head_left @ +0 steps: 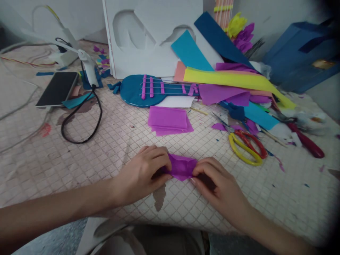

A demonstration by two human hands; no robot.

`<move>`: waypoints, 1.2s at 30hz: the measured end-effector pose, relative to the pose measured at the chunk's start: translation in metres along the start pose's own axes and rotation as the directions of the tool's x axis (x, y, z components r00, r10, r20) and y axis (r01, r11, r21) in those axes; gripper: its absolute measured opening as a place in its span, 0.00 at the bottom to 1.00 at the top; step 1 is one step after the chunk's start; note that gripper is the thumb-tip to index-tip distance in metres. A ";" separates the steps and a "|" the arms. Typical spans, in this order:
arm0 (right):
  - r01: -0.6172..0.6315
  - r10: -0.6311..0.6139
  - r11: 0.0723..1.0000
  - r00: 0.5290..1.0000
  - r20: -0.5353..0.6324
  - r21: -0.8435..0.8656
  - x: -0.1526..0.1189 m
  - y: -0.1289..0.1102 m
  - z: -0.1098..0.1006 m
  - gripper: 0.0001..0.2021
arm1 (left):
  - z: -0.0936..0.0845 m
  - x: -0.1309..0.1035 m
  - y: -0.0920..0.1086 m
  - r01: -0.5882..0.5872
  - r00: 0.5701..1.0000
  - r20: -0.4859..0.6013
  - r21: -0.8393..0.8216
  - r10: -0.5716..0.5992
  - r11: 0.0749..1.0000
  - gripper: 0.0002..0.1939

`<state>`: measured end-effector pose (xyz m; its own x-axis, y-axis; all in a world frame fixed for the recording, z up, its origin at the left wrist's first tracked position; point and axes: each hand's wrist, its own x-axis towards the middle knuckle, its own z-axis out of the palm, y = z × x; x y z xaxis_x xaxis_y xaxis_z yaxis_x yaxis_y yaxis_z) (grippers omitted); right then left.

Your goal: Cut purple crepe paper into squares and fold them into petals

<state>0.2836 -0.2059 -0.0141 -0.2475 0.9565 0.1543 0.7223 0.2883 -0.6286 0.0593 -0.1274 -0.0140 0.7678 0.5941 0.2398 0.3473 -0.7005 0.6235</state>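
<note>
Between my two hands is a small piece of purple paper (pixel 182 166), creased and partly folded, held just over the patterned tablecloth. My left hand (pixel 148 168) pinches its left end between thumb and fingers. At the other end, the thumb and fingertips of my right hand (pixel 216 184) close on the paper's right edge. A short stack of purple paper sheets (pixel 168 119) lies just beyond my hands. Behind that stack rests a blue guitar-shaped craft (pixel 132 91) with white strings and purple bars.
Scissors (pixel 245 147) with red and yellow handles lie to the right, near red-handled pliers (pixel 305 140). Coloured paper strips (pixel 225 78) pile up behind. A phone (pixel 57 89), a glue gun (pixel 89 69) and a black cord loop are at left. A white foam board (pixel 156 53) stands at the back.
</note>
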 end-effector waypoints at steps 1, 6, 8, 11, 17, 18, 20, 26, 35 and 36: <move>-0.006 0.006 1.000 1.000 0.002 0.003 0.000 0.000 0.000 0.05 | 0.000 0.000 0.000 0.006 1.000 -0.011 0.000 -0.006 1.000 0.02; -0.012 0.012 1.000 1.000 0.012 0.006 0.000 0.000 -0.001 0.05 | 0.000 -0.001 -0.001 -0.011 1.000 -0.009 -0.021 0.010 1.000 0.02; -0.014 0.014 1.000 1.000 0.007 0.008 0.000 -0.001 -0.001 0.05 | 0.000 0.000 -0.001 -0.019 1.000 -0.001 -0.022 0.019 1.000 0.02; -0.025 0.025 1.000 1.000 -0.009 0.012 0.001 -0.001 0.001 0.05 | 0.000 0.001 0.000 0.009 1.000 -0.002 -0.017 -0.009 1.000 0.03; -0.080 0.080 0.996 0.997 0.000 0.037 0.003 -0.001 0.002 0.05 | 0.000 0.003 0.002 0.076 0.997 0.027 0.007 -0.076 0.997 0.04; -0.088 0.088 0.995 0.996 0.001 0.043 0.002 -0.001 0.002 0.05 | 0.000 0.003 0.002 0.081 0.996 0.029 0.014 -0.081 0.997 0.04; -0.102 0.102 0.993 0.995 0.005 0.055 0.002 0.000 0.003 0.05 | 0.001 0.003 0.002 0.087 0.996 0.031 0.028 -0.087 0.996 0.05; -0.110 0.112 0.992 0.993 -0.022 0.062 0.003 -0.002 0.005 0.05 | 0.003 0.005 0.003 0.098 0.994 0.035 0.040 -0.100 0.994 0.06; -0.131 0.136 0.989 0.988 -0.073 0.067 0.005 -0.003 0.008 0.06 | 0.004 0.004 0.004 0.118 0.993 -0.004 0.006 -0.118 0.993 0.04; -0.137 0.141 0.988 0.987 -0.077 0.065 0.005 -0.003 0.008 0.06 | 0.004 0.005 0.004 0.120 0.993 -0.008 0.005 -0.120 0.993 0.04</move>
<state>0.2747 -0.2023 -0.0173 -0.0927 0.9882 0.1218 0.7057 0.1515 -0.6921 0.0667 -0.1296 -0.0135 0.7160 0.6773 0.1692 0.4397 -0.6257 0.6443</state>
